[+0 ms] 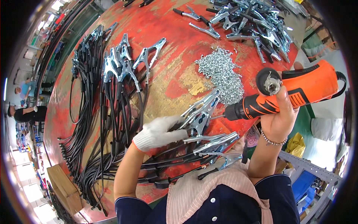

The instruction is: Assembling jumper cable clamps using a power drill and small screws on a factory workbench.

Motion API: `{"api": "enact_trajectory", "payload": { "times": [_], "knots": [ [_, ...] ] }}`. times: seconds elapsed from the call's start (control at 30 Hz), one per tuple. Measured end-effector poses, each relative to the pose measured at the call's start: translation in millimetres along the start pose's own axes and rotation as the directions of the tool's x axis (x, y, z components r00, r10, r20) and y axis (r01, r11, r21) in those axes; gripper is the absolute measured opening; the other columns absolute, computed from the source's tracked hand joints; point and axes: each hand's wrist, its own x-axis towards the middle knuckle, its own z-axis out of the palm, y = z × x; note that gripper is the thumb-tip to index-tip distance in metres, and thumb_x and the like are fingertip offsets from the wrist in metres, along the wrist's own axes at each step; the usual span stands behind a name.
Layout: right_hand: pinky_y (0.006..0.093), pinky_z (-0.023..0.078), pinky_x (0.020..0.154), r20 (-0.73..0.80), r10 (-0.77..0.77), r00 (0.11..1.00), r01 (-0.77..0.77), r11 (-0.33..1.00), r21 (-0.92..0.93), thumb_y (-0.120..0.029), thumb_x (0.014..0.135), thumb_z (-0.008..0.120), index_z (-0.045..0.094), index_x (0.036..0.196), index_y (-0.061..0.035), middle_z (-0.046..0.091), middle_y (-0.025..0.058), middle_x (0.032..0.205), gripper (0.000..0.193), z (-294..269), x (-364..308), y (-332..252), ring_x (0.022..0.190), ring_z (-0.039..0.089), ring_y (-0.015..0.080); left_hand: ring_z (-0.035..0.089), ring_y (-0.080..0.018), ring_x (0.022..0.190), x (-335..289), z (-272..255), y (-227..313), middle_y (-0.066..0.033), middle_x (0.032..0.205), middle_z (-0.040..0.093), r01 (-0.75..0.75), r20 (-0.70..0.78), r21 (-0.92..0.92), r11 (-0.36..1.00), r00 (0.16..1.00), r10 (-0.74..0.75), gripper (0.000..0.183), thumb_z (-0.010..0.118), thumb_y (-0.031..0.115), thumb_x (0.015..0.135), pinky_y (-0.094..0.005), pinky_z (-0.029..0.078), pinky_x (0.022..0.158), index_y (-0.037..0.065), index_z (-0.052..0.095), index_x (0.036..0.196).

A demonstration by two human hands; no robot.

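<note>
Two heaps lie beyond the grip on the worn red table [171, 74]: small metal nuts [223, 74] just past it and loose clamps [257, 26] farther off; to its left are black cables [89, 93] and cabled clamps [125, 63], while more clamps [218, 143] crowd the near side, just below the fingers. The gloved left hand [160, 132] reaches in with its wrist low, fingers and thumb closed on a silver clamp [201, 117]. To its right, the bare right hand [281, 117], raised with forearm upright, grips an orange power driver [313, 86], whose bit points at that clamp; I cannot tell whether they touch. Small pale lettering shows on the right sleeve [278, 192].
</note>
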Motion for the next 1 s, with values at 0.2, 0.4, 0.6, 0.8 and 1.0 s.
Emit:
{"api": "enact_trajectory", "payload": {
  "times": [0.2,0.4,0.6,0.8,1.0],
  "knots": [
    [0.0312,0.052,0.077,-0.077,-0.095,0.993,0.092,0.995,-0.038,-0.004,0.08,0.068,0.033,0.135,0.0016,0.062,0.012,0.095,0.065,14,2,-7,0.083,0.062,0.0168,0.064,-0.0216,0.084,-2,-2,7,-0.0157,0.09,0.065,0.15,0.065,-0.2,0.968,0.988,-0.14,0.038,0.05,0.034,0.091,-0.0339,0.049,0.076,0.003,0.059,0.11],
    [0.0294,0.051,0.073,-0.042,-0.089,0.995,0.088,0.996,-0.025,-0.002,0.078,0.07,0.03,0.135,0.0011,0.062,0.0129,0.095,0.07,17,0,-9,0.081,0.062,0.0175,0.064,-0.0279,0.094,18,-19,2,-0.0176,0.098,0.065,0.243,-0.131,-0.027,0.97,0.961,-0.244,0.038,0.052,0.035,0.09,-0.0349,0.048,0.083,0.003,0.062,0.108],
    [0.0299,0.051,0.073,-0.127,-0.057,0.99,0.054,0.998,-0.03,0.001,0.078,0.069,0.032,0.134,0.0006,0.062,0.0137,0.095,0.067,17,-4,-9,0.08,0.062,0.0176,0.062,-0.0317,0.099,40,-3,-5,-0.0178,0.104,0.064,0.118,-0.114,0.166,0.979,0.988,-0.1,0.039,0.05,0.034,0.09,-0.0364,0.046,0.087,0.004,0.059,0.114],
    [0.0312,0.051,0.073,-0.08,-0.039,0.996,0.038,0.999,-0.014,0.002,0.077,0.069,0.032,0.133,0.0005,0.062,0.0132,0.095,0.068,18,-7,-14,0.08,0.061,0.0174,0.058,-0.0112,0.077,41,-4,-14,-0.0048,0.085,0.063,0.208,0.088,-0.6,0.772,0.977,-0.195,0.035,0.057,0.031,0.087,-0.0244,0.046,0.069,0.0,0.059,0.103],
    [0.0314,0.051,0.072,-0.092,-0.074,0.993,0.075,0.997,0.007,-0.002,0.077,0.071,0.031,0.134,0.0005,0.061,0.0136,0.094,0.069,20,-7,-18,0.081,0.061,0.0183,0.056,-0.0088,0.068,15,-12,3,-0.0029,0.082,0.06,0.087,0.096,-0.799,0.595,0.995,-0.016,0.028,0.065,0.026,0.086,-0.0218,0.045,0.061,0.004,0.054,0.099]
  ]
}}
